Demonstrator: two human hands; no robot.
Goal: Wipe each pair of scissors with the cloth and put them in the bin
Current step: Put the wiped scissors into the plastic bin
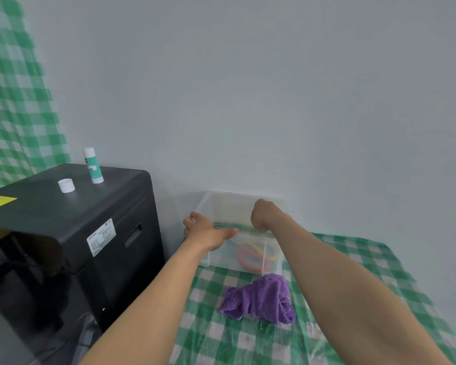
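1. Step, as judged: placing a wiped pair in the clear plastic bin (219,259). Steady its rim and release low, so nothing drops.
2. Left hand (206,230): fingers curled round the bin's near left corner, thumb along its near rim.
3. Right hand (263,214): fisted over the bin's near rim; what it holds is hidden.
4. Red- and yellow-handled scissors (253,254) lie inside the bin; crumpled purple cloth (261,296) just before it.
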